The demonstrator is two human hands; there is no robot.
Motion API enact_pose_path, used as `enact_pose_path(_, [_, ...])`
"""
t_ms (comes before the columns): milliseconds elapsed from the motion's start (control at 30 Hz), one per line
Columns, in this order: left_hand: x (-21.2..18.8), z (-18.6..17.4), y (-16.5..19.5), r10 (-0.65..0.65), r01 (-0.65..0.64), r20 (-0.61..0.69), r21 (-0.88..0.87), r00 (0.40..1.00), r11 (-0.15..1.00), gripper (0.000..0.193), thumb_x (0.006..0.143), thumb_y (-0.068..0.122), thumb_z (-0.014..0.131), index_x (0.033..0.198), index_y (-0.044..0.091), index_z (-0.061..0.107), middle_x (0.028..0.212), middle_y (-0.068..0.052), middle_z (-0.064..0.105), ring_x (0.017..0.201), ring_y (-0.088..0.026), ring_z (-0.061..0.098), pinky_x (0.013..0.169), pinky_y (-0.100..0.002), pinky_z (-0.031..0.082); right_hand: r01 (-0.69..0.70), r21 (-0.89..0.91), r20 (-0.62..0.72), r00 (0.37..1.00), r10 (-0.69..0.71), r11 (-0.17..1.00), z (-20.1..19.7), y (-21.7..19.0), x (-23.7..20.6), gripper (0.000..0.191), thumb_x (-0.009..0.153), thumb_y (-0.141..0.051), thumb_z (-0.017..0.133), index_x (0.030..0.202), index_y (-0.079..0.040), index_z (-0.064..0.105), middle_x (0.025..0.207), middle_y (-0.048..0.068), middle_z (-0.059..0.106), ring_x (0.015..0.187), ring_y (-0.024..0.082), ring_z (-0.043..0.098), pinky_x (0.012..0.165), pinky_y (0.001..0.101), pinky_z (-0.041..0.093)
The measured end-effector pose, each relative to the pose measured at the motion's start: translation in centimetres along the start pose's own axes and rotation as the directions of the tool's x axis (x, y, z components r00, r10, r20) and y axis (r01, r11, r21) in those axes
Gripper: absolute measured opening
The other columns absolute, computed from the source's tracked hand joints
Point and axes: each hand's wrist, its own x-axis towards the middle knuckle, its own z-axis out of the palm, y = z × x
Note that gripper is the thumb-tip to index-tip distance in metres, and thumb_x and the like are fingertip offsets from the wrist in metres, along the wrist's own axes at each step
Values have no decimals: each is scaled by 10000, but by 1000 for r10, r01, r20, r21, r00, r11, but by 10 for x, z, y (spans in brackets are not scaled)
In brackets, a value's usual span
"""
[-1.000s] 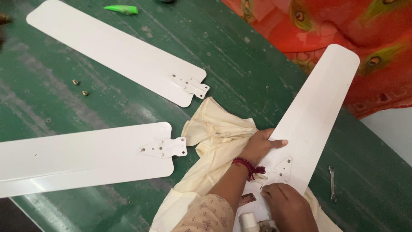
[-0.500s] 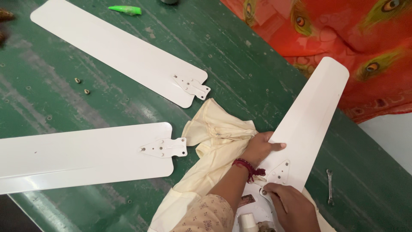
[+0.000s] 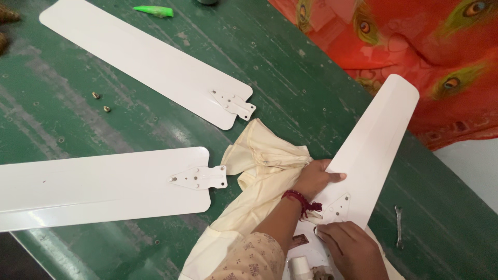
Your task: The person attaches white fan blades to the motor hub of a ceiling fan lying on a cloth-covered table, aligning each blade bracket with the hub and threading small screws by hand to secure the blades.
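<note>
Fan blade swung toward the person

The white fan blade [image 3: 371, 145] under the hands has pivoted, its far tip now lower and nearer the orange cloth's [image 3: 415, 52] edge; the left hand [image 3: 314, 179] slid with it, and the right hand [image 3: 353, 249] sits closer to its bracket.

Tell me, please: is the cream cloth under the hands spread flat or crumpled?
Crumpled. The cream cloth lies bunched in folds and wrinkles on the green table, partly under the left hand and the fan blade.
</note>
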Motion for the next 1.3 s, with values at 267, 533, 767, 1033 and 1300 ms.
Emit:
enact_pose_path(267, [1,-2,-2,-3,4,-16,61,1000,998,376,848,161,772,1158,-45,714,1011,-112,754,866,-167,697,799,-300,547,-77,-158,-53,996,69,984,-4,-17,3,116,758,-245,808,787,-145,758,747,4,735,697,202,715,611,362,569])
enact_pose_path(533, [5,-2,-7,6,-6,-3,9,1000,1000,393,829,164,786,1158,-44,723,1028,-102,761,890,-161,703,827,-301,549,-203,-137,72,974,214,970,-15,-18,11,168,767,-333,844,873,-208,806,810,-11,777,721,204,741,658,353,588])
enact_pose_path(767, [2,0,-2,21,-16,-39,112,999,994,400,817,171,781,1153,-39,729,1005,-113,771,875,-182,719,816,-312,556,-8,85,169,986,-6,996,-21,-1,15,161,773,-146,765,925,-130,817,898,47,769,790,242,748,706,344,595])
enact_pose_path(1033, [2,-1,-2,-7,7,2,35,1000,999,372,837,164,772,1152,-30,727,1002,-97,762,858,-161,703,793,-303,551,-92,-7,188,978,91,996,-9,8,10,148,760,-174,792,903,-155,826,754,52,734,681,261,728,630,362,586])
enact_pose_path(1300, [-3,-1,7,-49,51,33,-74,998,996,367,856,141,762,1185,-12,703,1023,-72,748,872,-146,684,795,-298,542,3,-200,253,966,48,980,-9,-3,17,170,794,-251,775,850,-103,711,787,81,673,707,291,697,612,418,561])
